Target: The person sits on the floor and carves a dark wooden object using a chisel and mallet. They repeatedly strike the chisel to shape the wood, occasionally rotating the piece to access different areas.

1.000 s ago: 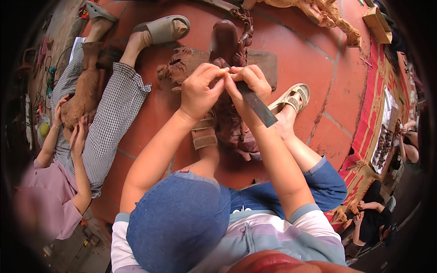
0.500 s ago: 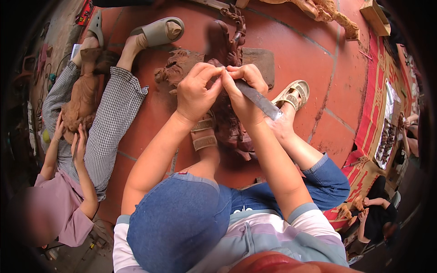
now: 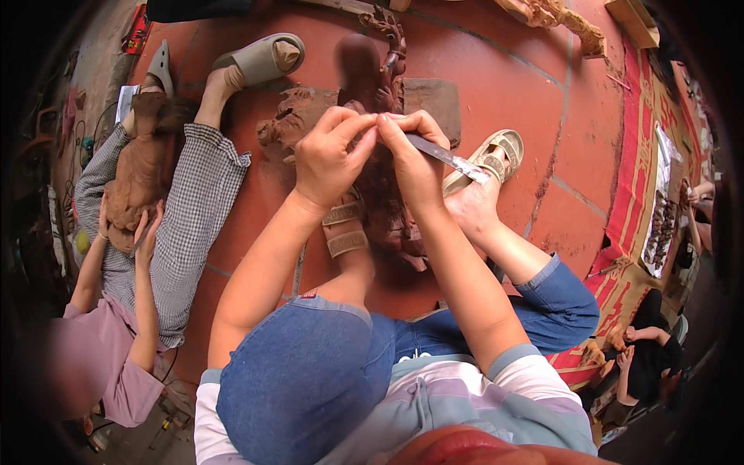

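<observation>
Both my hands meet fingertip to fingertip over a dark reddish-brown carved wooden figure (image 3: 381, 203) that lies between my sandalled feet. My right hand (image 3: 409, 159) is closed on a flat grey strip (image 3: 448, 156), a blade or a folded abrasive by its look. The strip's pale, worn end sticks out to the right, above my right foot. My left hand (image 3: 329, 161) is pinched, thumb against fingers, touching the right fingertips. Whatever lies between those fingertips is too small or hidden to make out.
A rough wood block (image 3: 434, 101) lies behind the figure on red floor tiles. At left, a seated person's hands rest on a brown carving (image 3: 138, 174). Lighter carved wood (image 3: 554, 17) lies at the far side. A patterned red mat (image 3: 626, 178) runs along the right, with other people beyond.
The grey strip has tilted and now looks narrower, its pale end showing more. My hands stay pinched together. The whole view has shifted slightly, and the left person's hands have moved a little.
</observation>
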A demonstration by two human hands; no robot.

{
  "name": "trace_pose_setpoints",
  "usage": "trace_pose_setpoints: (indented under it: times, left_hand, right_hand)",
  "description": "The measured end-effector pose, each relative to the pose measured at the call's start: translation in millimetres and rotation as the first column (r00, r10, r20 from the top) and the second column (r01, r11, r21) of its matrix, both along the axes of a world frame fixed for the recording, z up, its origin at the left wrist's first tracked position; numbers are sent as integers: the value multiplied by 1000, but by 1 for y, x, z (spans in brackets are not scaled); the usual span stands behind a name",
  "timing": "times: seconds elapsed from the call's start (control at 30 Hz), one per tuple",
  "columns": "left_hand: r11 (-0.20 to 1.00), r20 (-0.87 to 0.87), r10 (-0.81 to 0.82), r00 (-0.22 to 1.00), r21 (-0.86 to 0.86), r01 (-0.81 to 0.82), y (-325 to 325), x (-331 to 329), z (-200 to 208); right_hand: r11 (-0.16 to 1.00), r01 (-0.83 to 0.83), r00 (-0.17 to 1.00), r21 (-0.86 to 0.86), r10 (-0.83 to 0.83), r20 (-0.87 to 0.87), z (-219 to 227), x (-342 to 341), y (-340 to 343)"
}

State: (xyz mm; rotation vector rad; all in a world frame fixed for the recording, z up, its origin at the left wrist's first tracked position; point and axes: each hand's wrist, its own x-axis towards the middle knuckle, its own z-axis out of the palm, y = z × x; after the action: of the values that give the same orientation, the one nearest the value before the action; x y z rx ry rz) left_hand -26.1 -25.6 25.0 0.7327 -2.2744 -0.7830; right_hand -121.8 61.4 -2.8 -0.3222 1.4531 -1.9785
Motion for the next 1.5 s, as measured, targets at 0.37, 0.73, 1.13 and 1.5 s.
trace_pose_setpoints:
  times: [0.37, 0.73, 1.13, 1.5]
  left_hand:
    - [995, 56, -27, 998, -94, 32, 1, -4, -2]
    - [994, 60, -41, 997, -94, 47, 3, -3, -3]
    - [423, -63, 15, 998, 905, 51, 64, 33, -17]
    - [629, -30, -49, 998, 775, 54, 67, 32, -23]
  right_hand:
    - [992, 43, 975, -119, -16, 219, -3, 7, 3]
    - [997, -37, 989, 71, 46, -139, 0, 16, 21]
    - [994, -105, 914, -22, 88, -396, -18, -5, 26]
    - [987, -157, 978, -28, 152, -141, -9, -18, 25]
